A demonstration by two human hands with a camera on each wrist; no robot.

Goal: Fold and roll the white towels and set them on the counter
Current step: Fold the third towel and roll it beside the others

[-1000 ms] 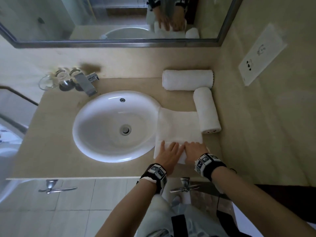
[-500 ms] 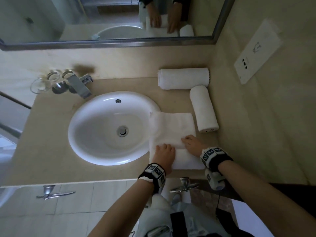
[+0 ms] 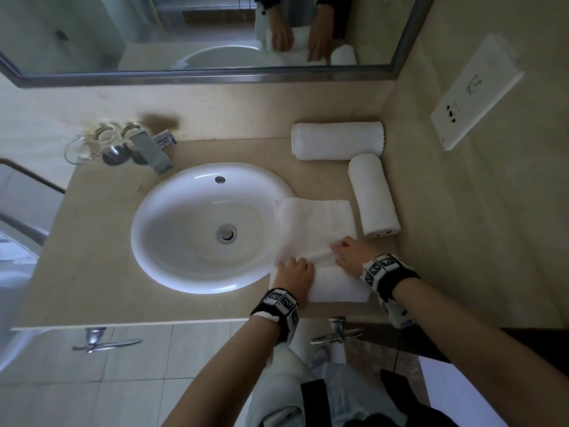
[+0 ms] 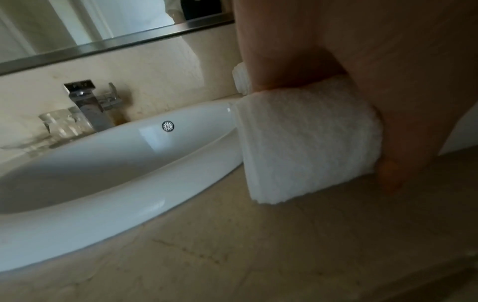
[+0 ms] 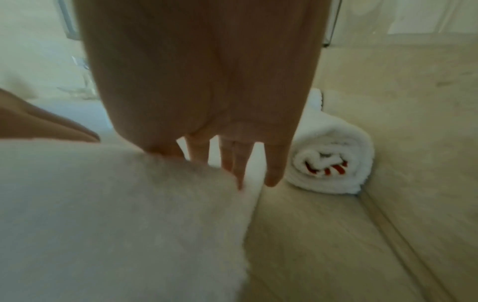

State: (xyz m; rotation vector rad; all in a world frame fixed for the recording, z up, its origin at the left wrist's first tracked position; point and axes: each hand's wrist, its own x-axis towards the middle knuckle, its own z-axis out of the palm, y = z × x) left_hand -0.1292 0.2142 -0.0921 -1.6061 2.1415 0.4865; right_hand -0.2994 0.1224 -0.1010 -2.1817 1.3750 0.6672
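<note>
A bathroom counter [image 3: 92,272] seen from above, with the person's two bare forearms reaching in from the near edge, each wearing a black wrist strap.

Nearest, a white towel [image 3: 314,229] lies on the counter just right of the sink [image 3: 172,272], partly rolled: the rolled part sits at the near edge, and the flat part stretches away, its left edge lapping onto the sink rim.

The left hand [image 3: 294,275] rests on top of the left end of the roll. Its fingers [image 3: 289,262] curl over the far side of the roll, close together. The left wrist view shows the thumb [image 4: 390,175] down at the near side of the roll, touching the counter, so the roll sits between thumb and fingers.

The right hand [image 3: 349,254] lies at the right end of the roll, beyond its top. Its fingers [image 3: 338,243] are nearly straight and slightly spread, pointing left across the flat cloth and pressing it where it meets the roll. In the right wrist view the fingertips [image 5: 271,179] point down toward the cloth edge; the thumb cannot be made out.

Just beyond the right hand, a finished roll [image 3: 372,195] lies along the right wall, its near end showing a spiral with red marks. Farther back, a second roll [image 3: 337,140] lies along the back wall, the two nearly touching at the corner.

Left of them, behind the sink, stand a chrome tap [image 3: 151,152] and clear glasses [image 3: 83,149]. A mirror [image 3: 92,32] hangs above.
</note>
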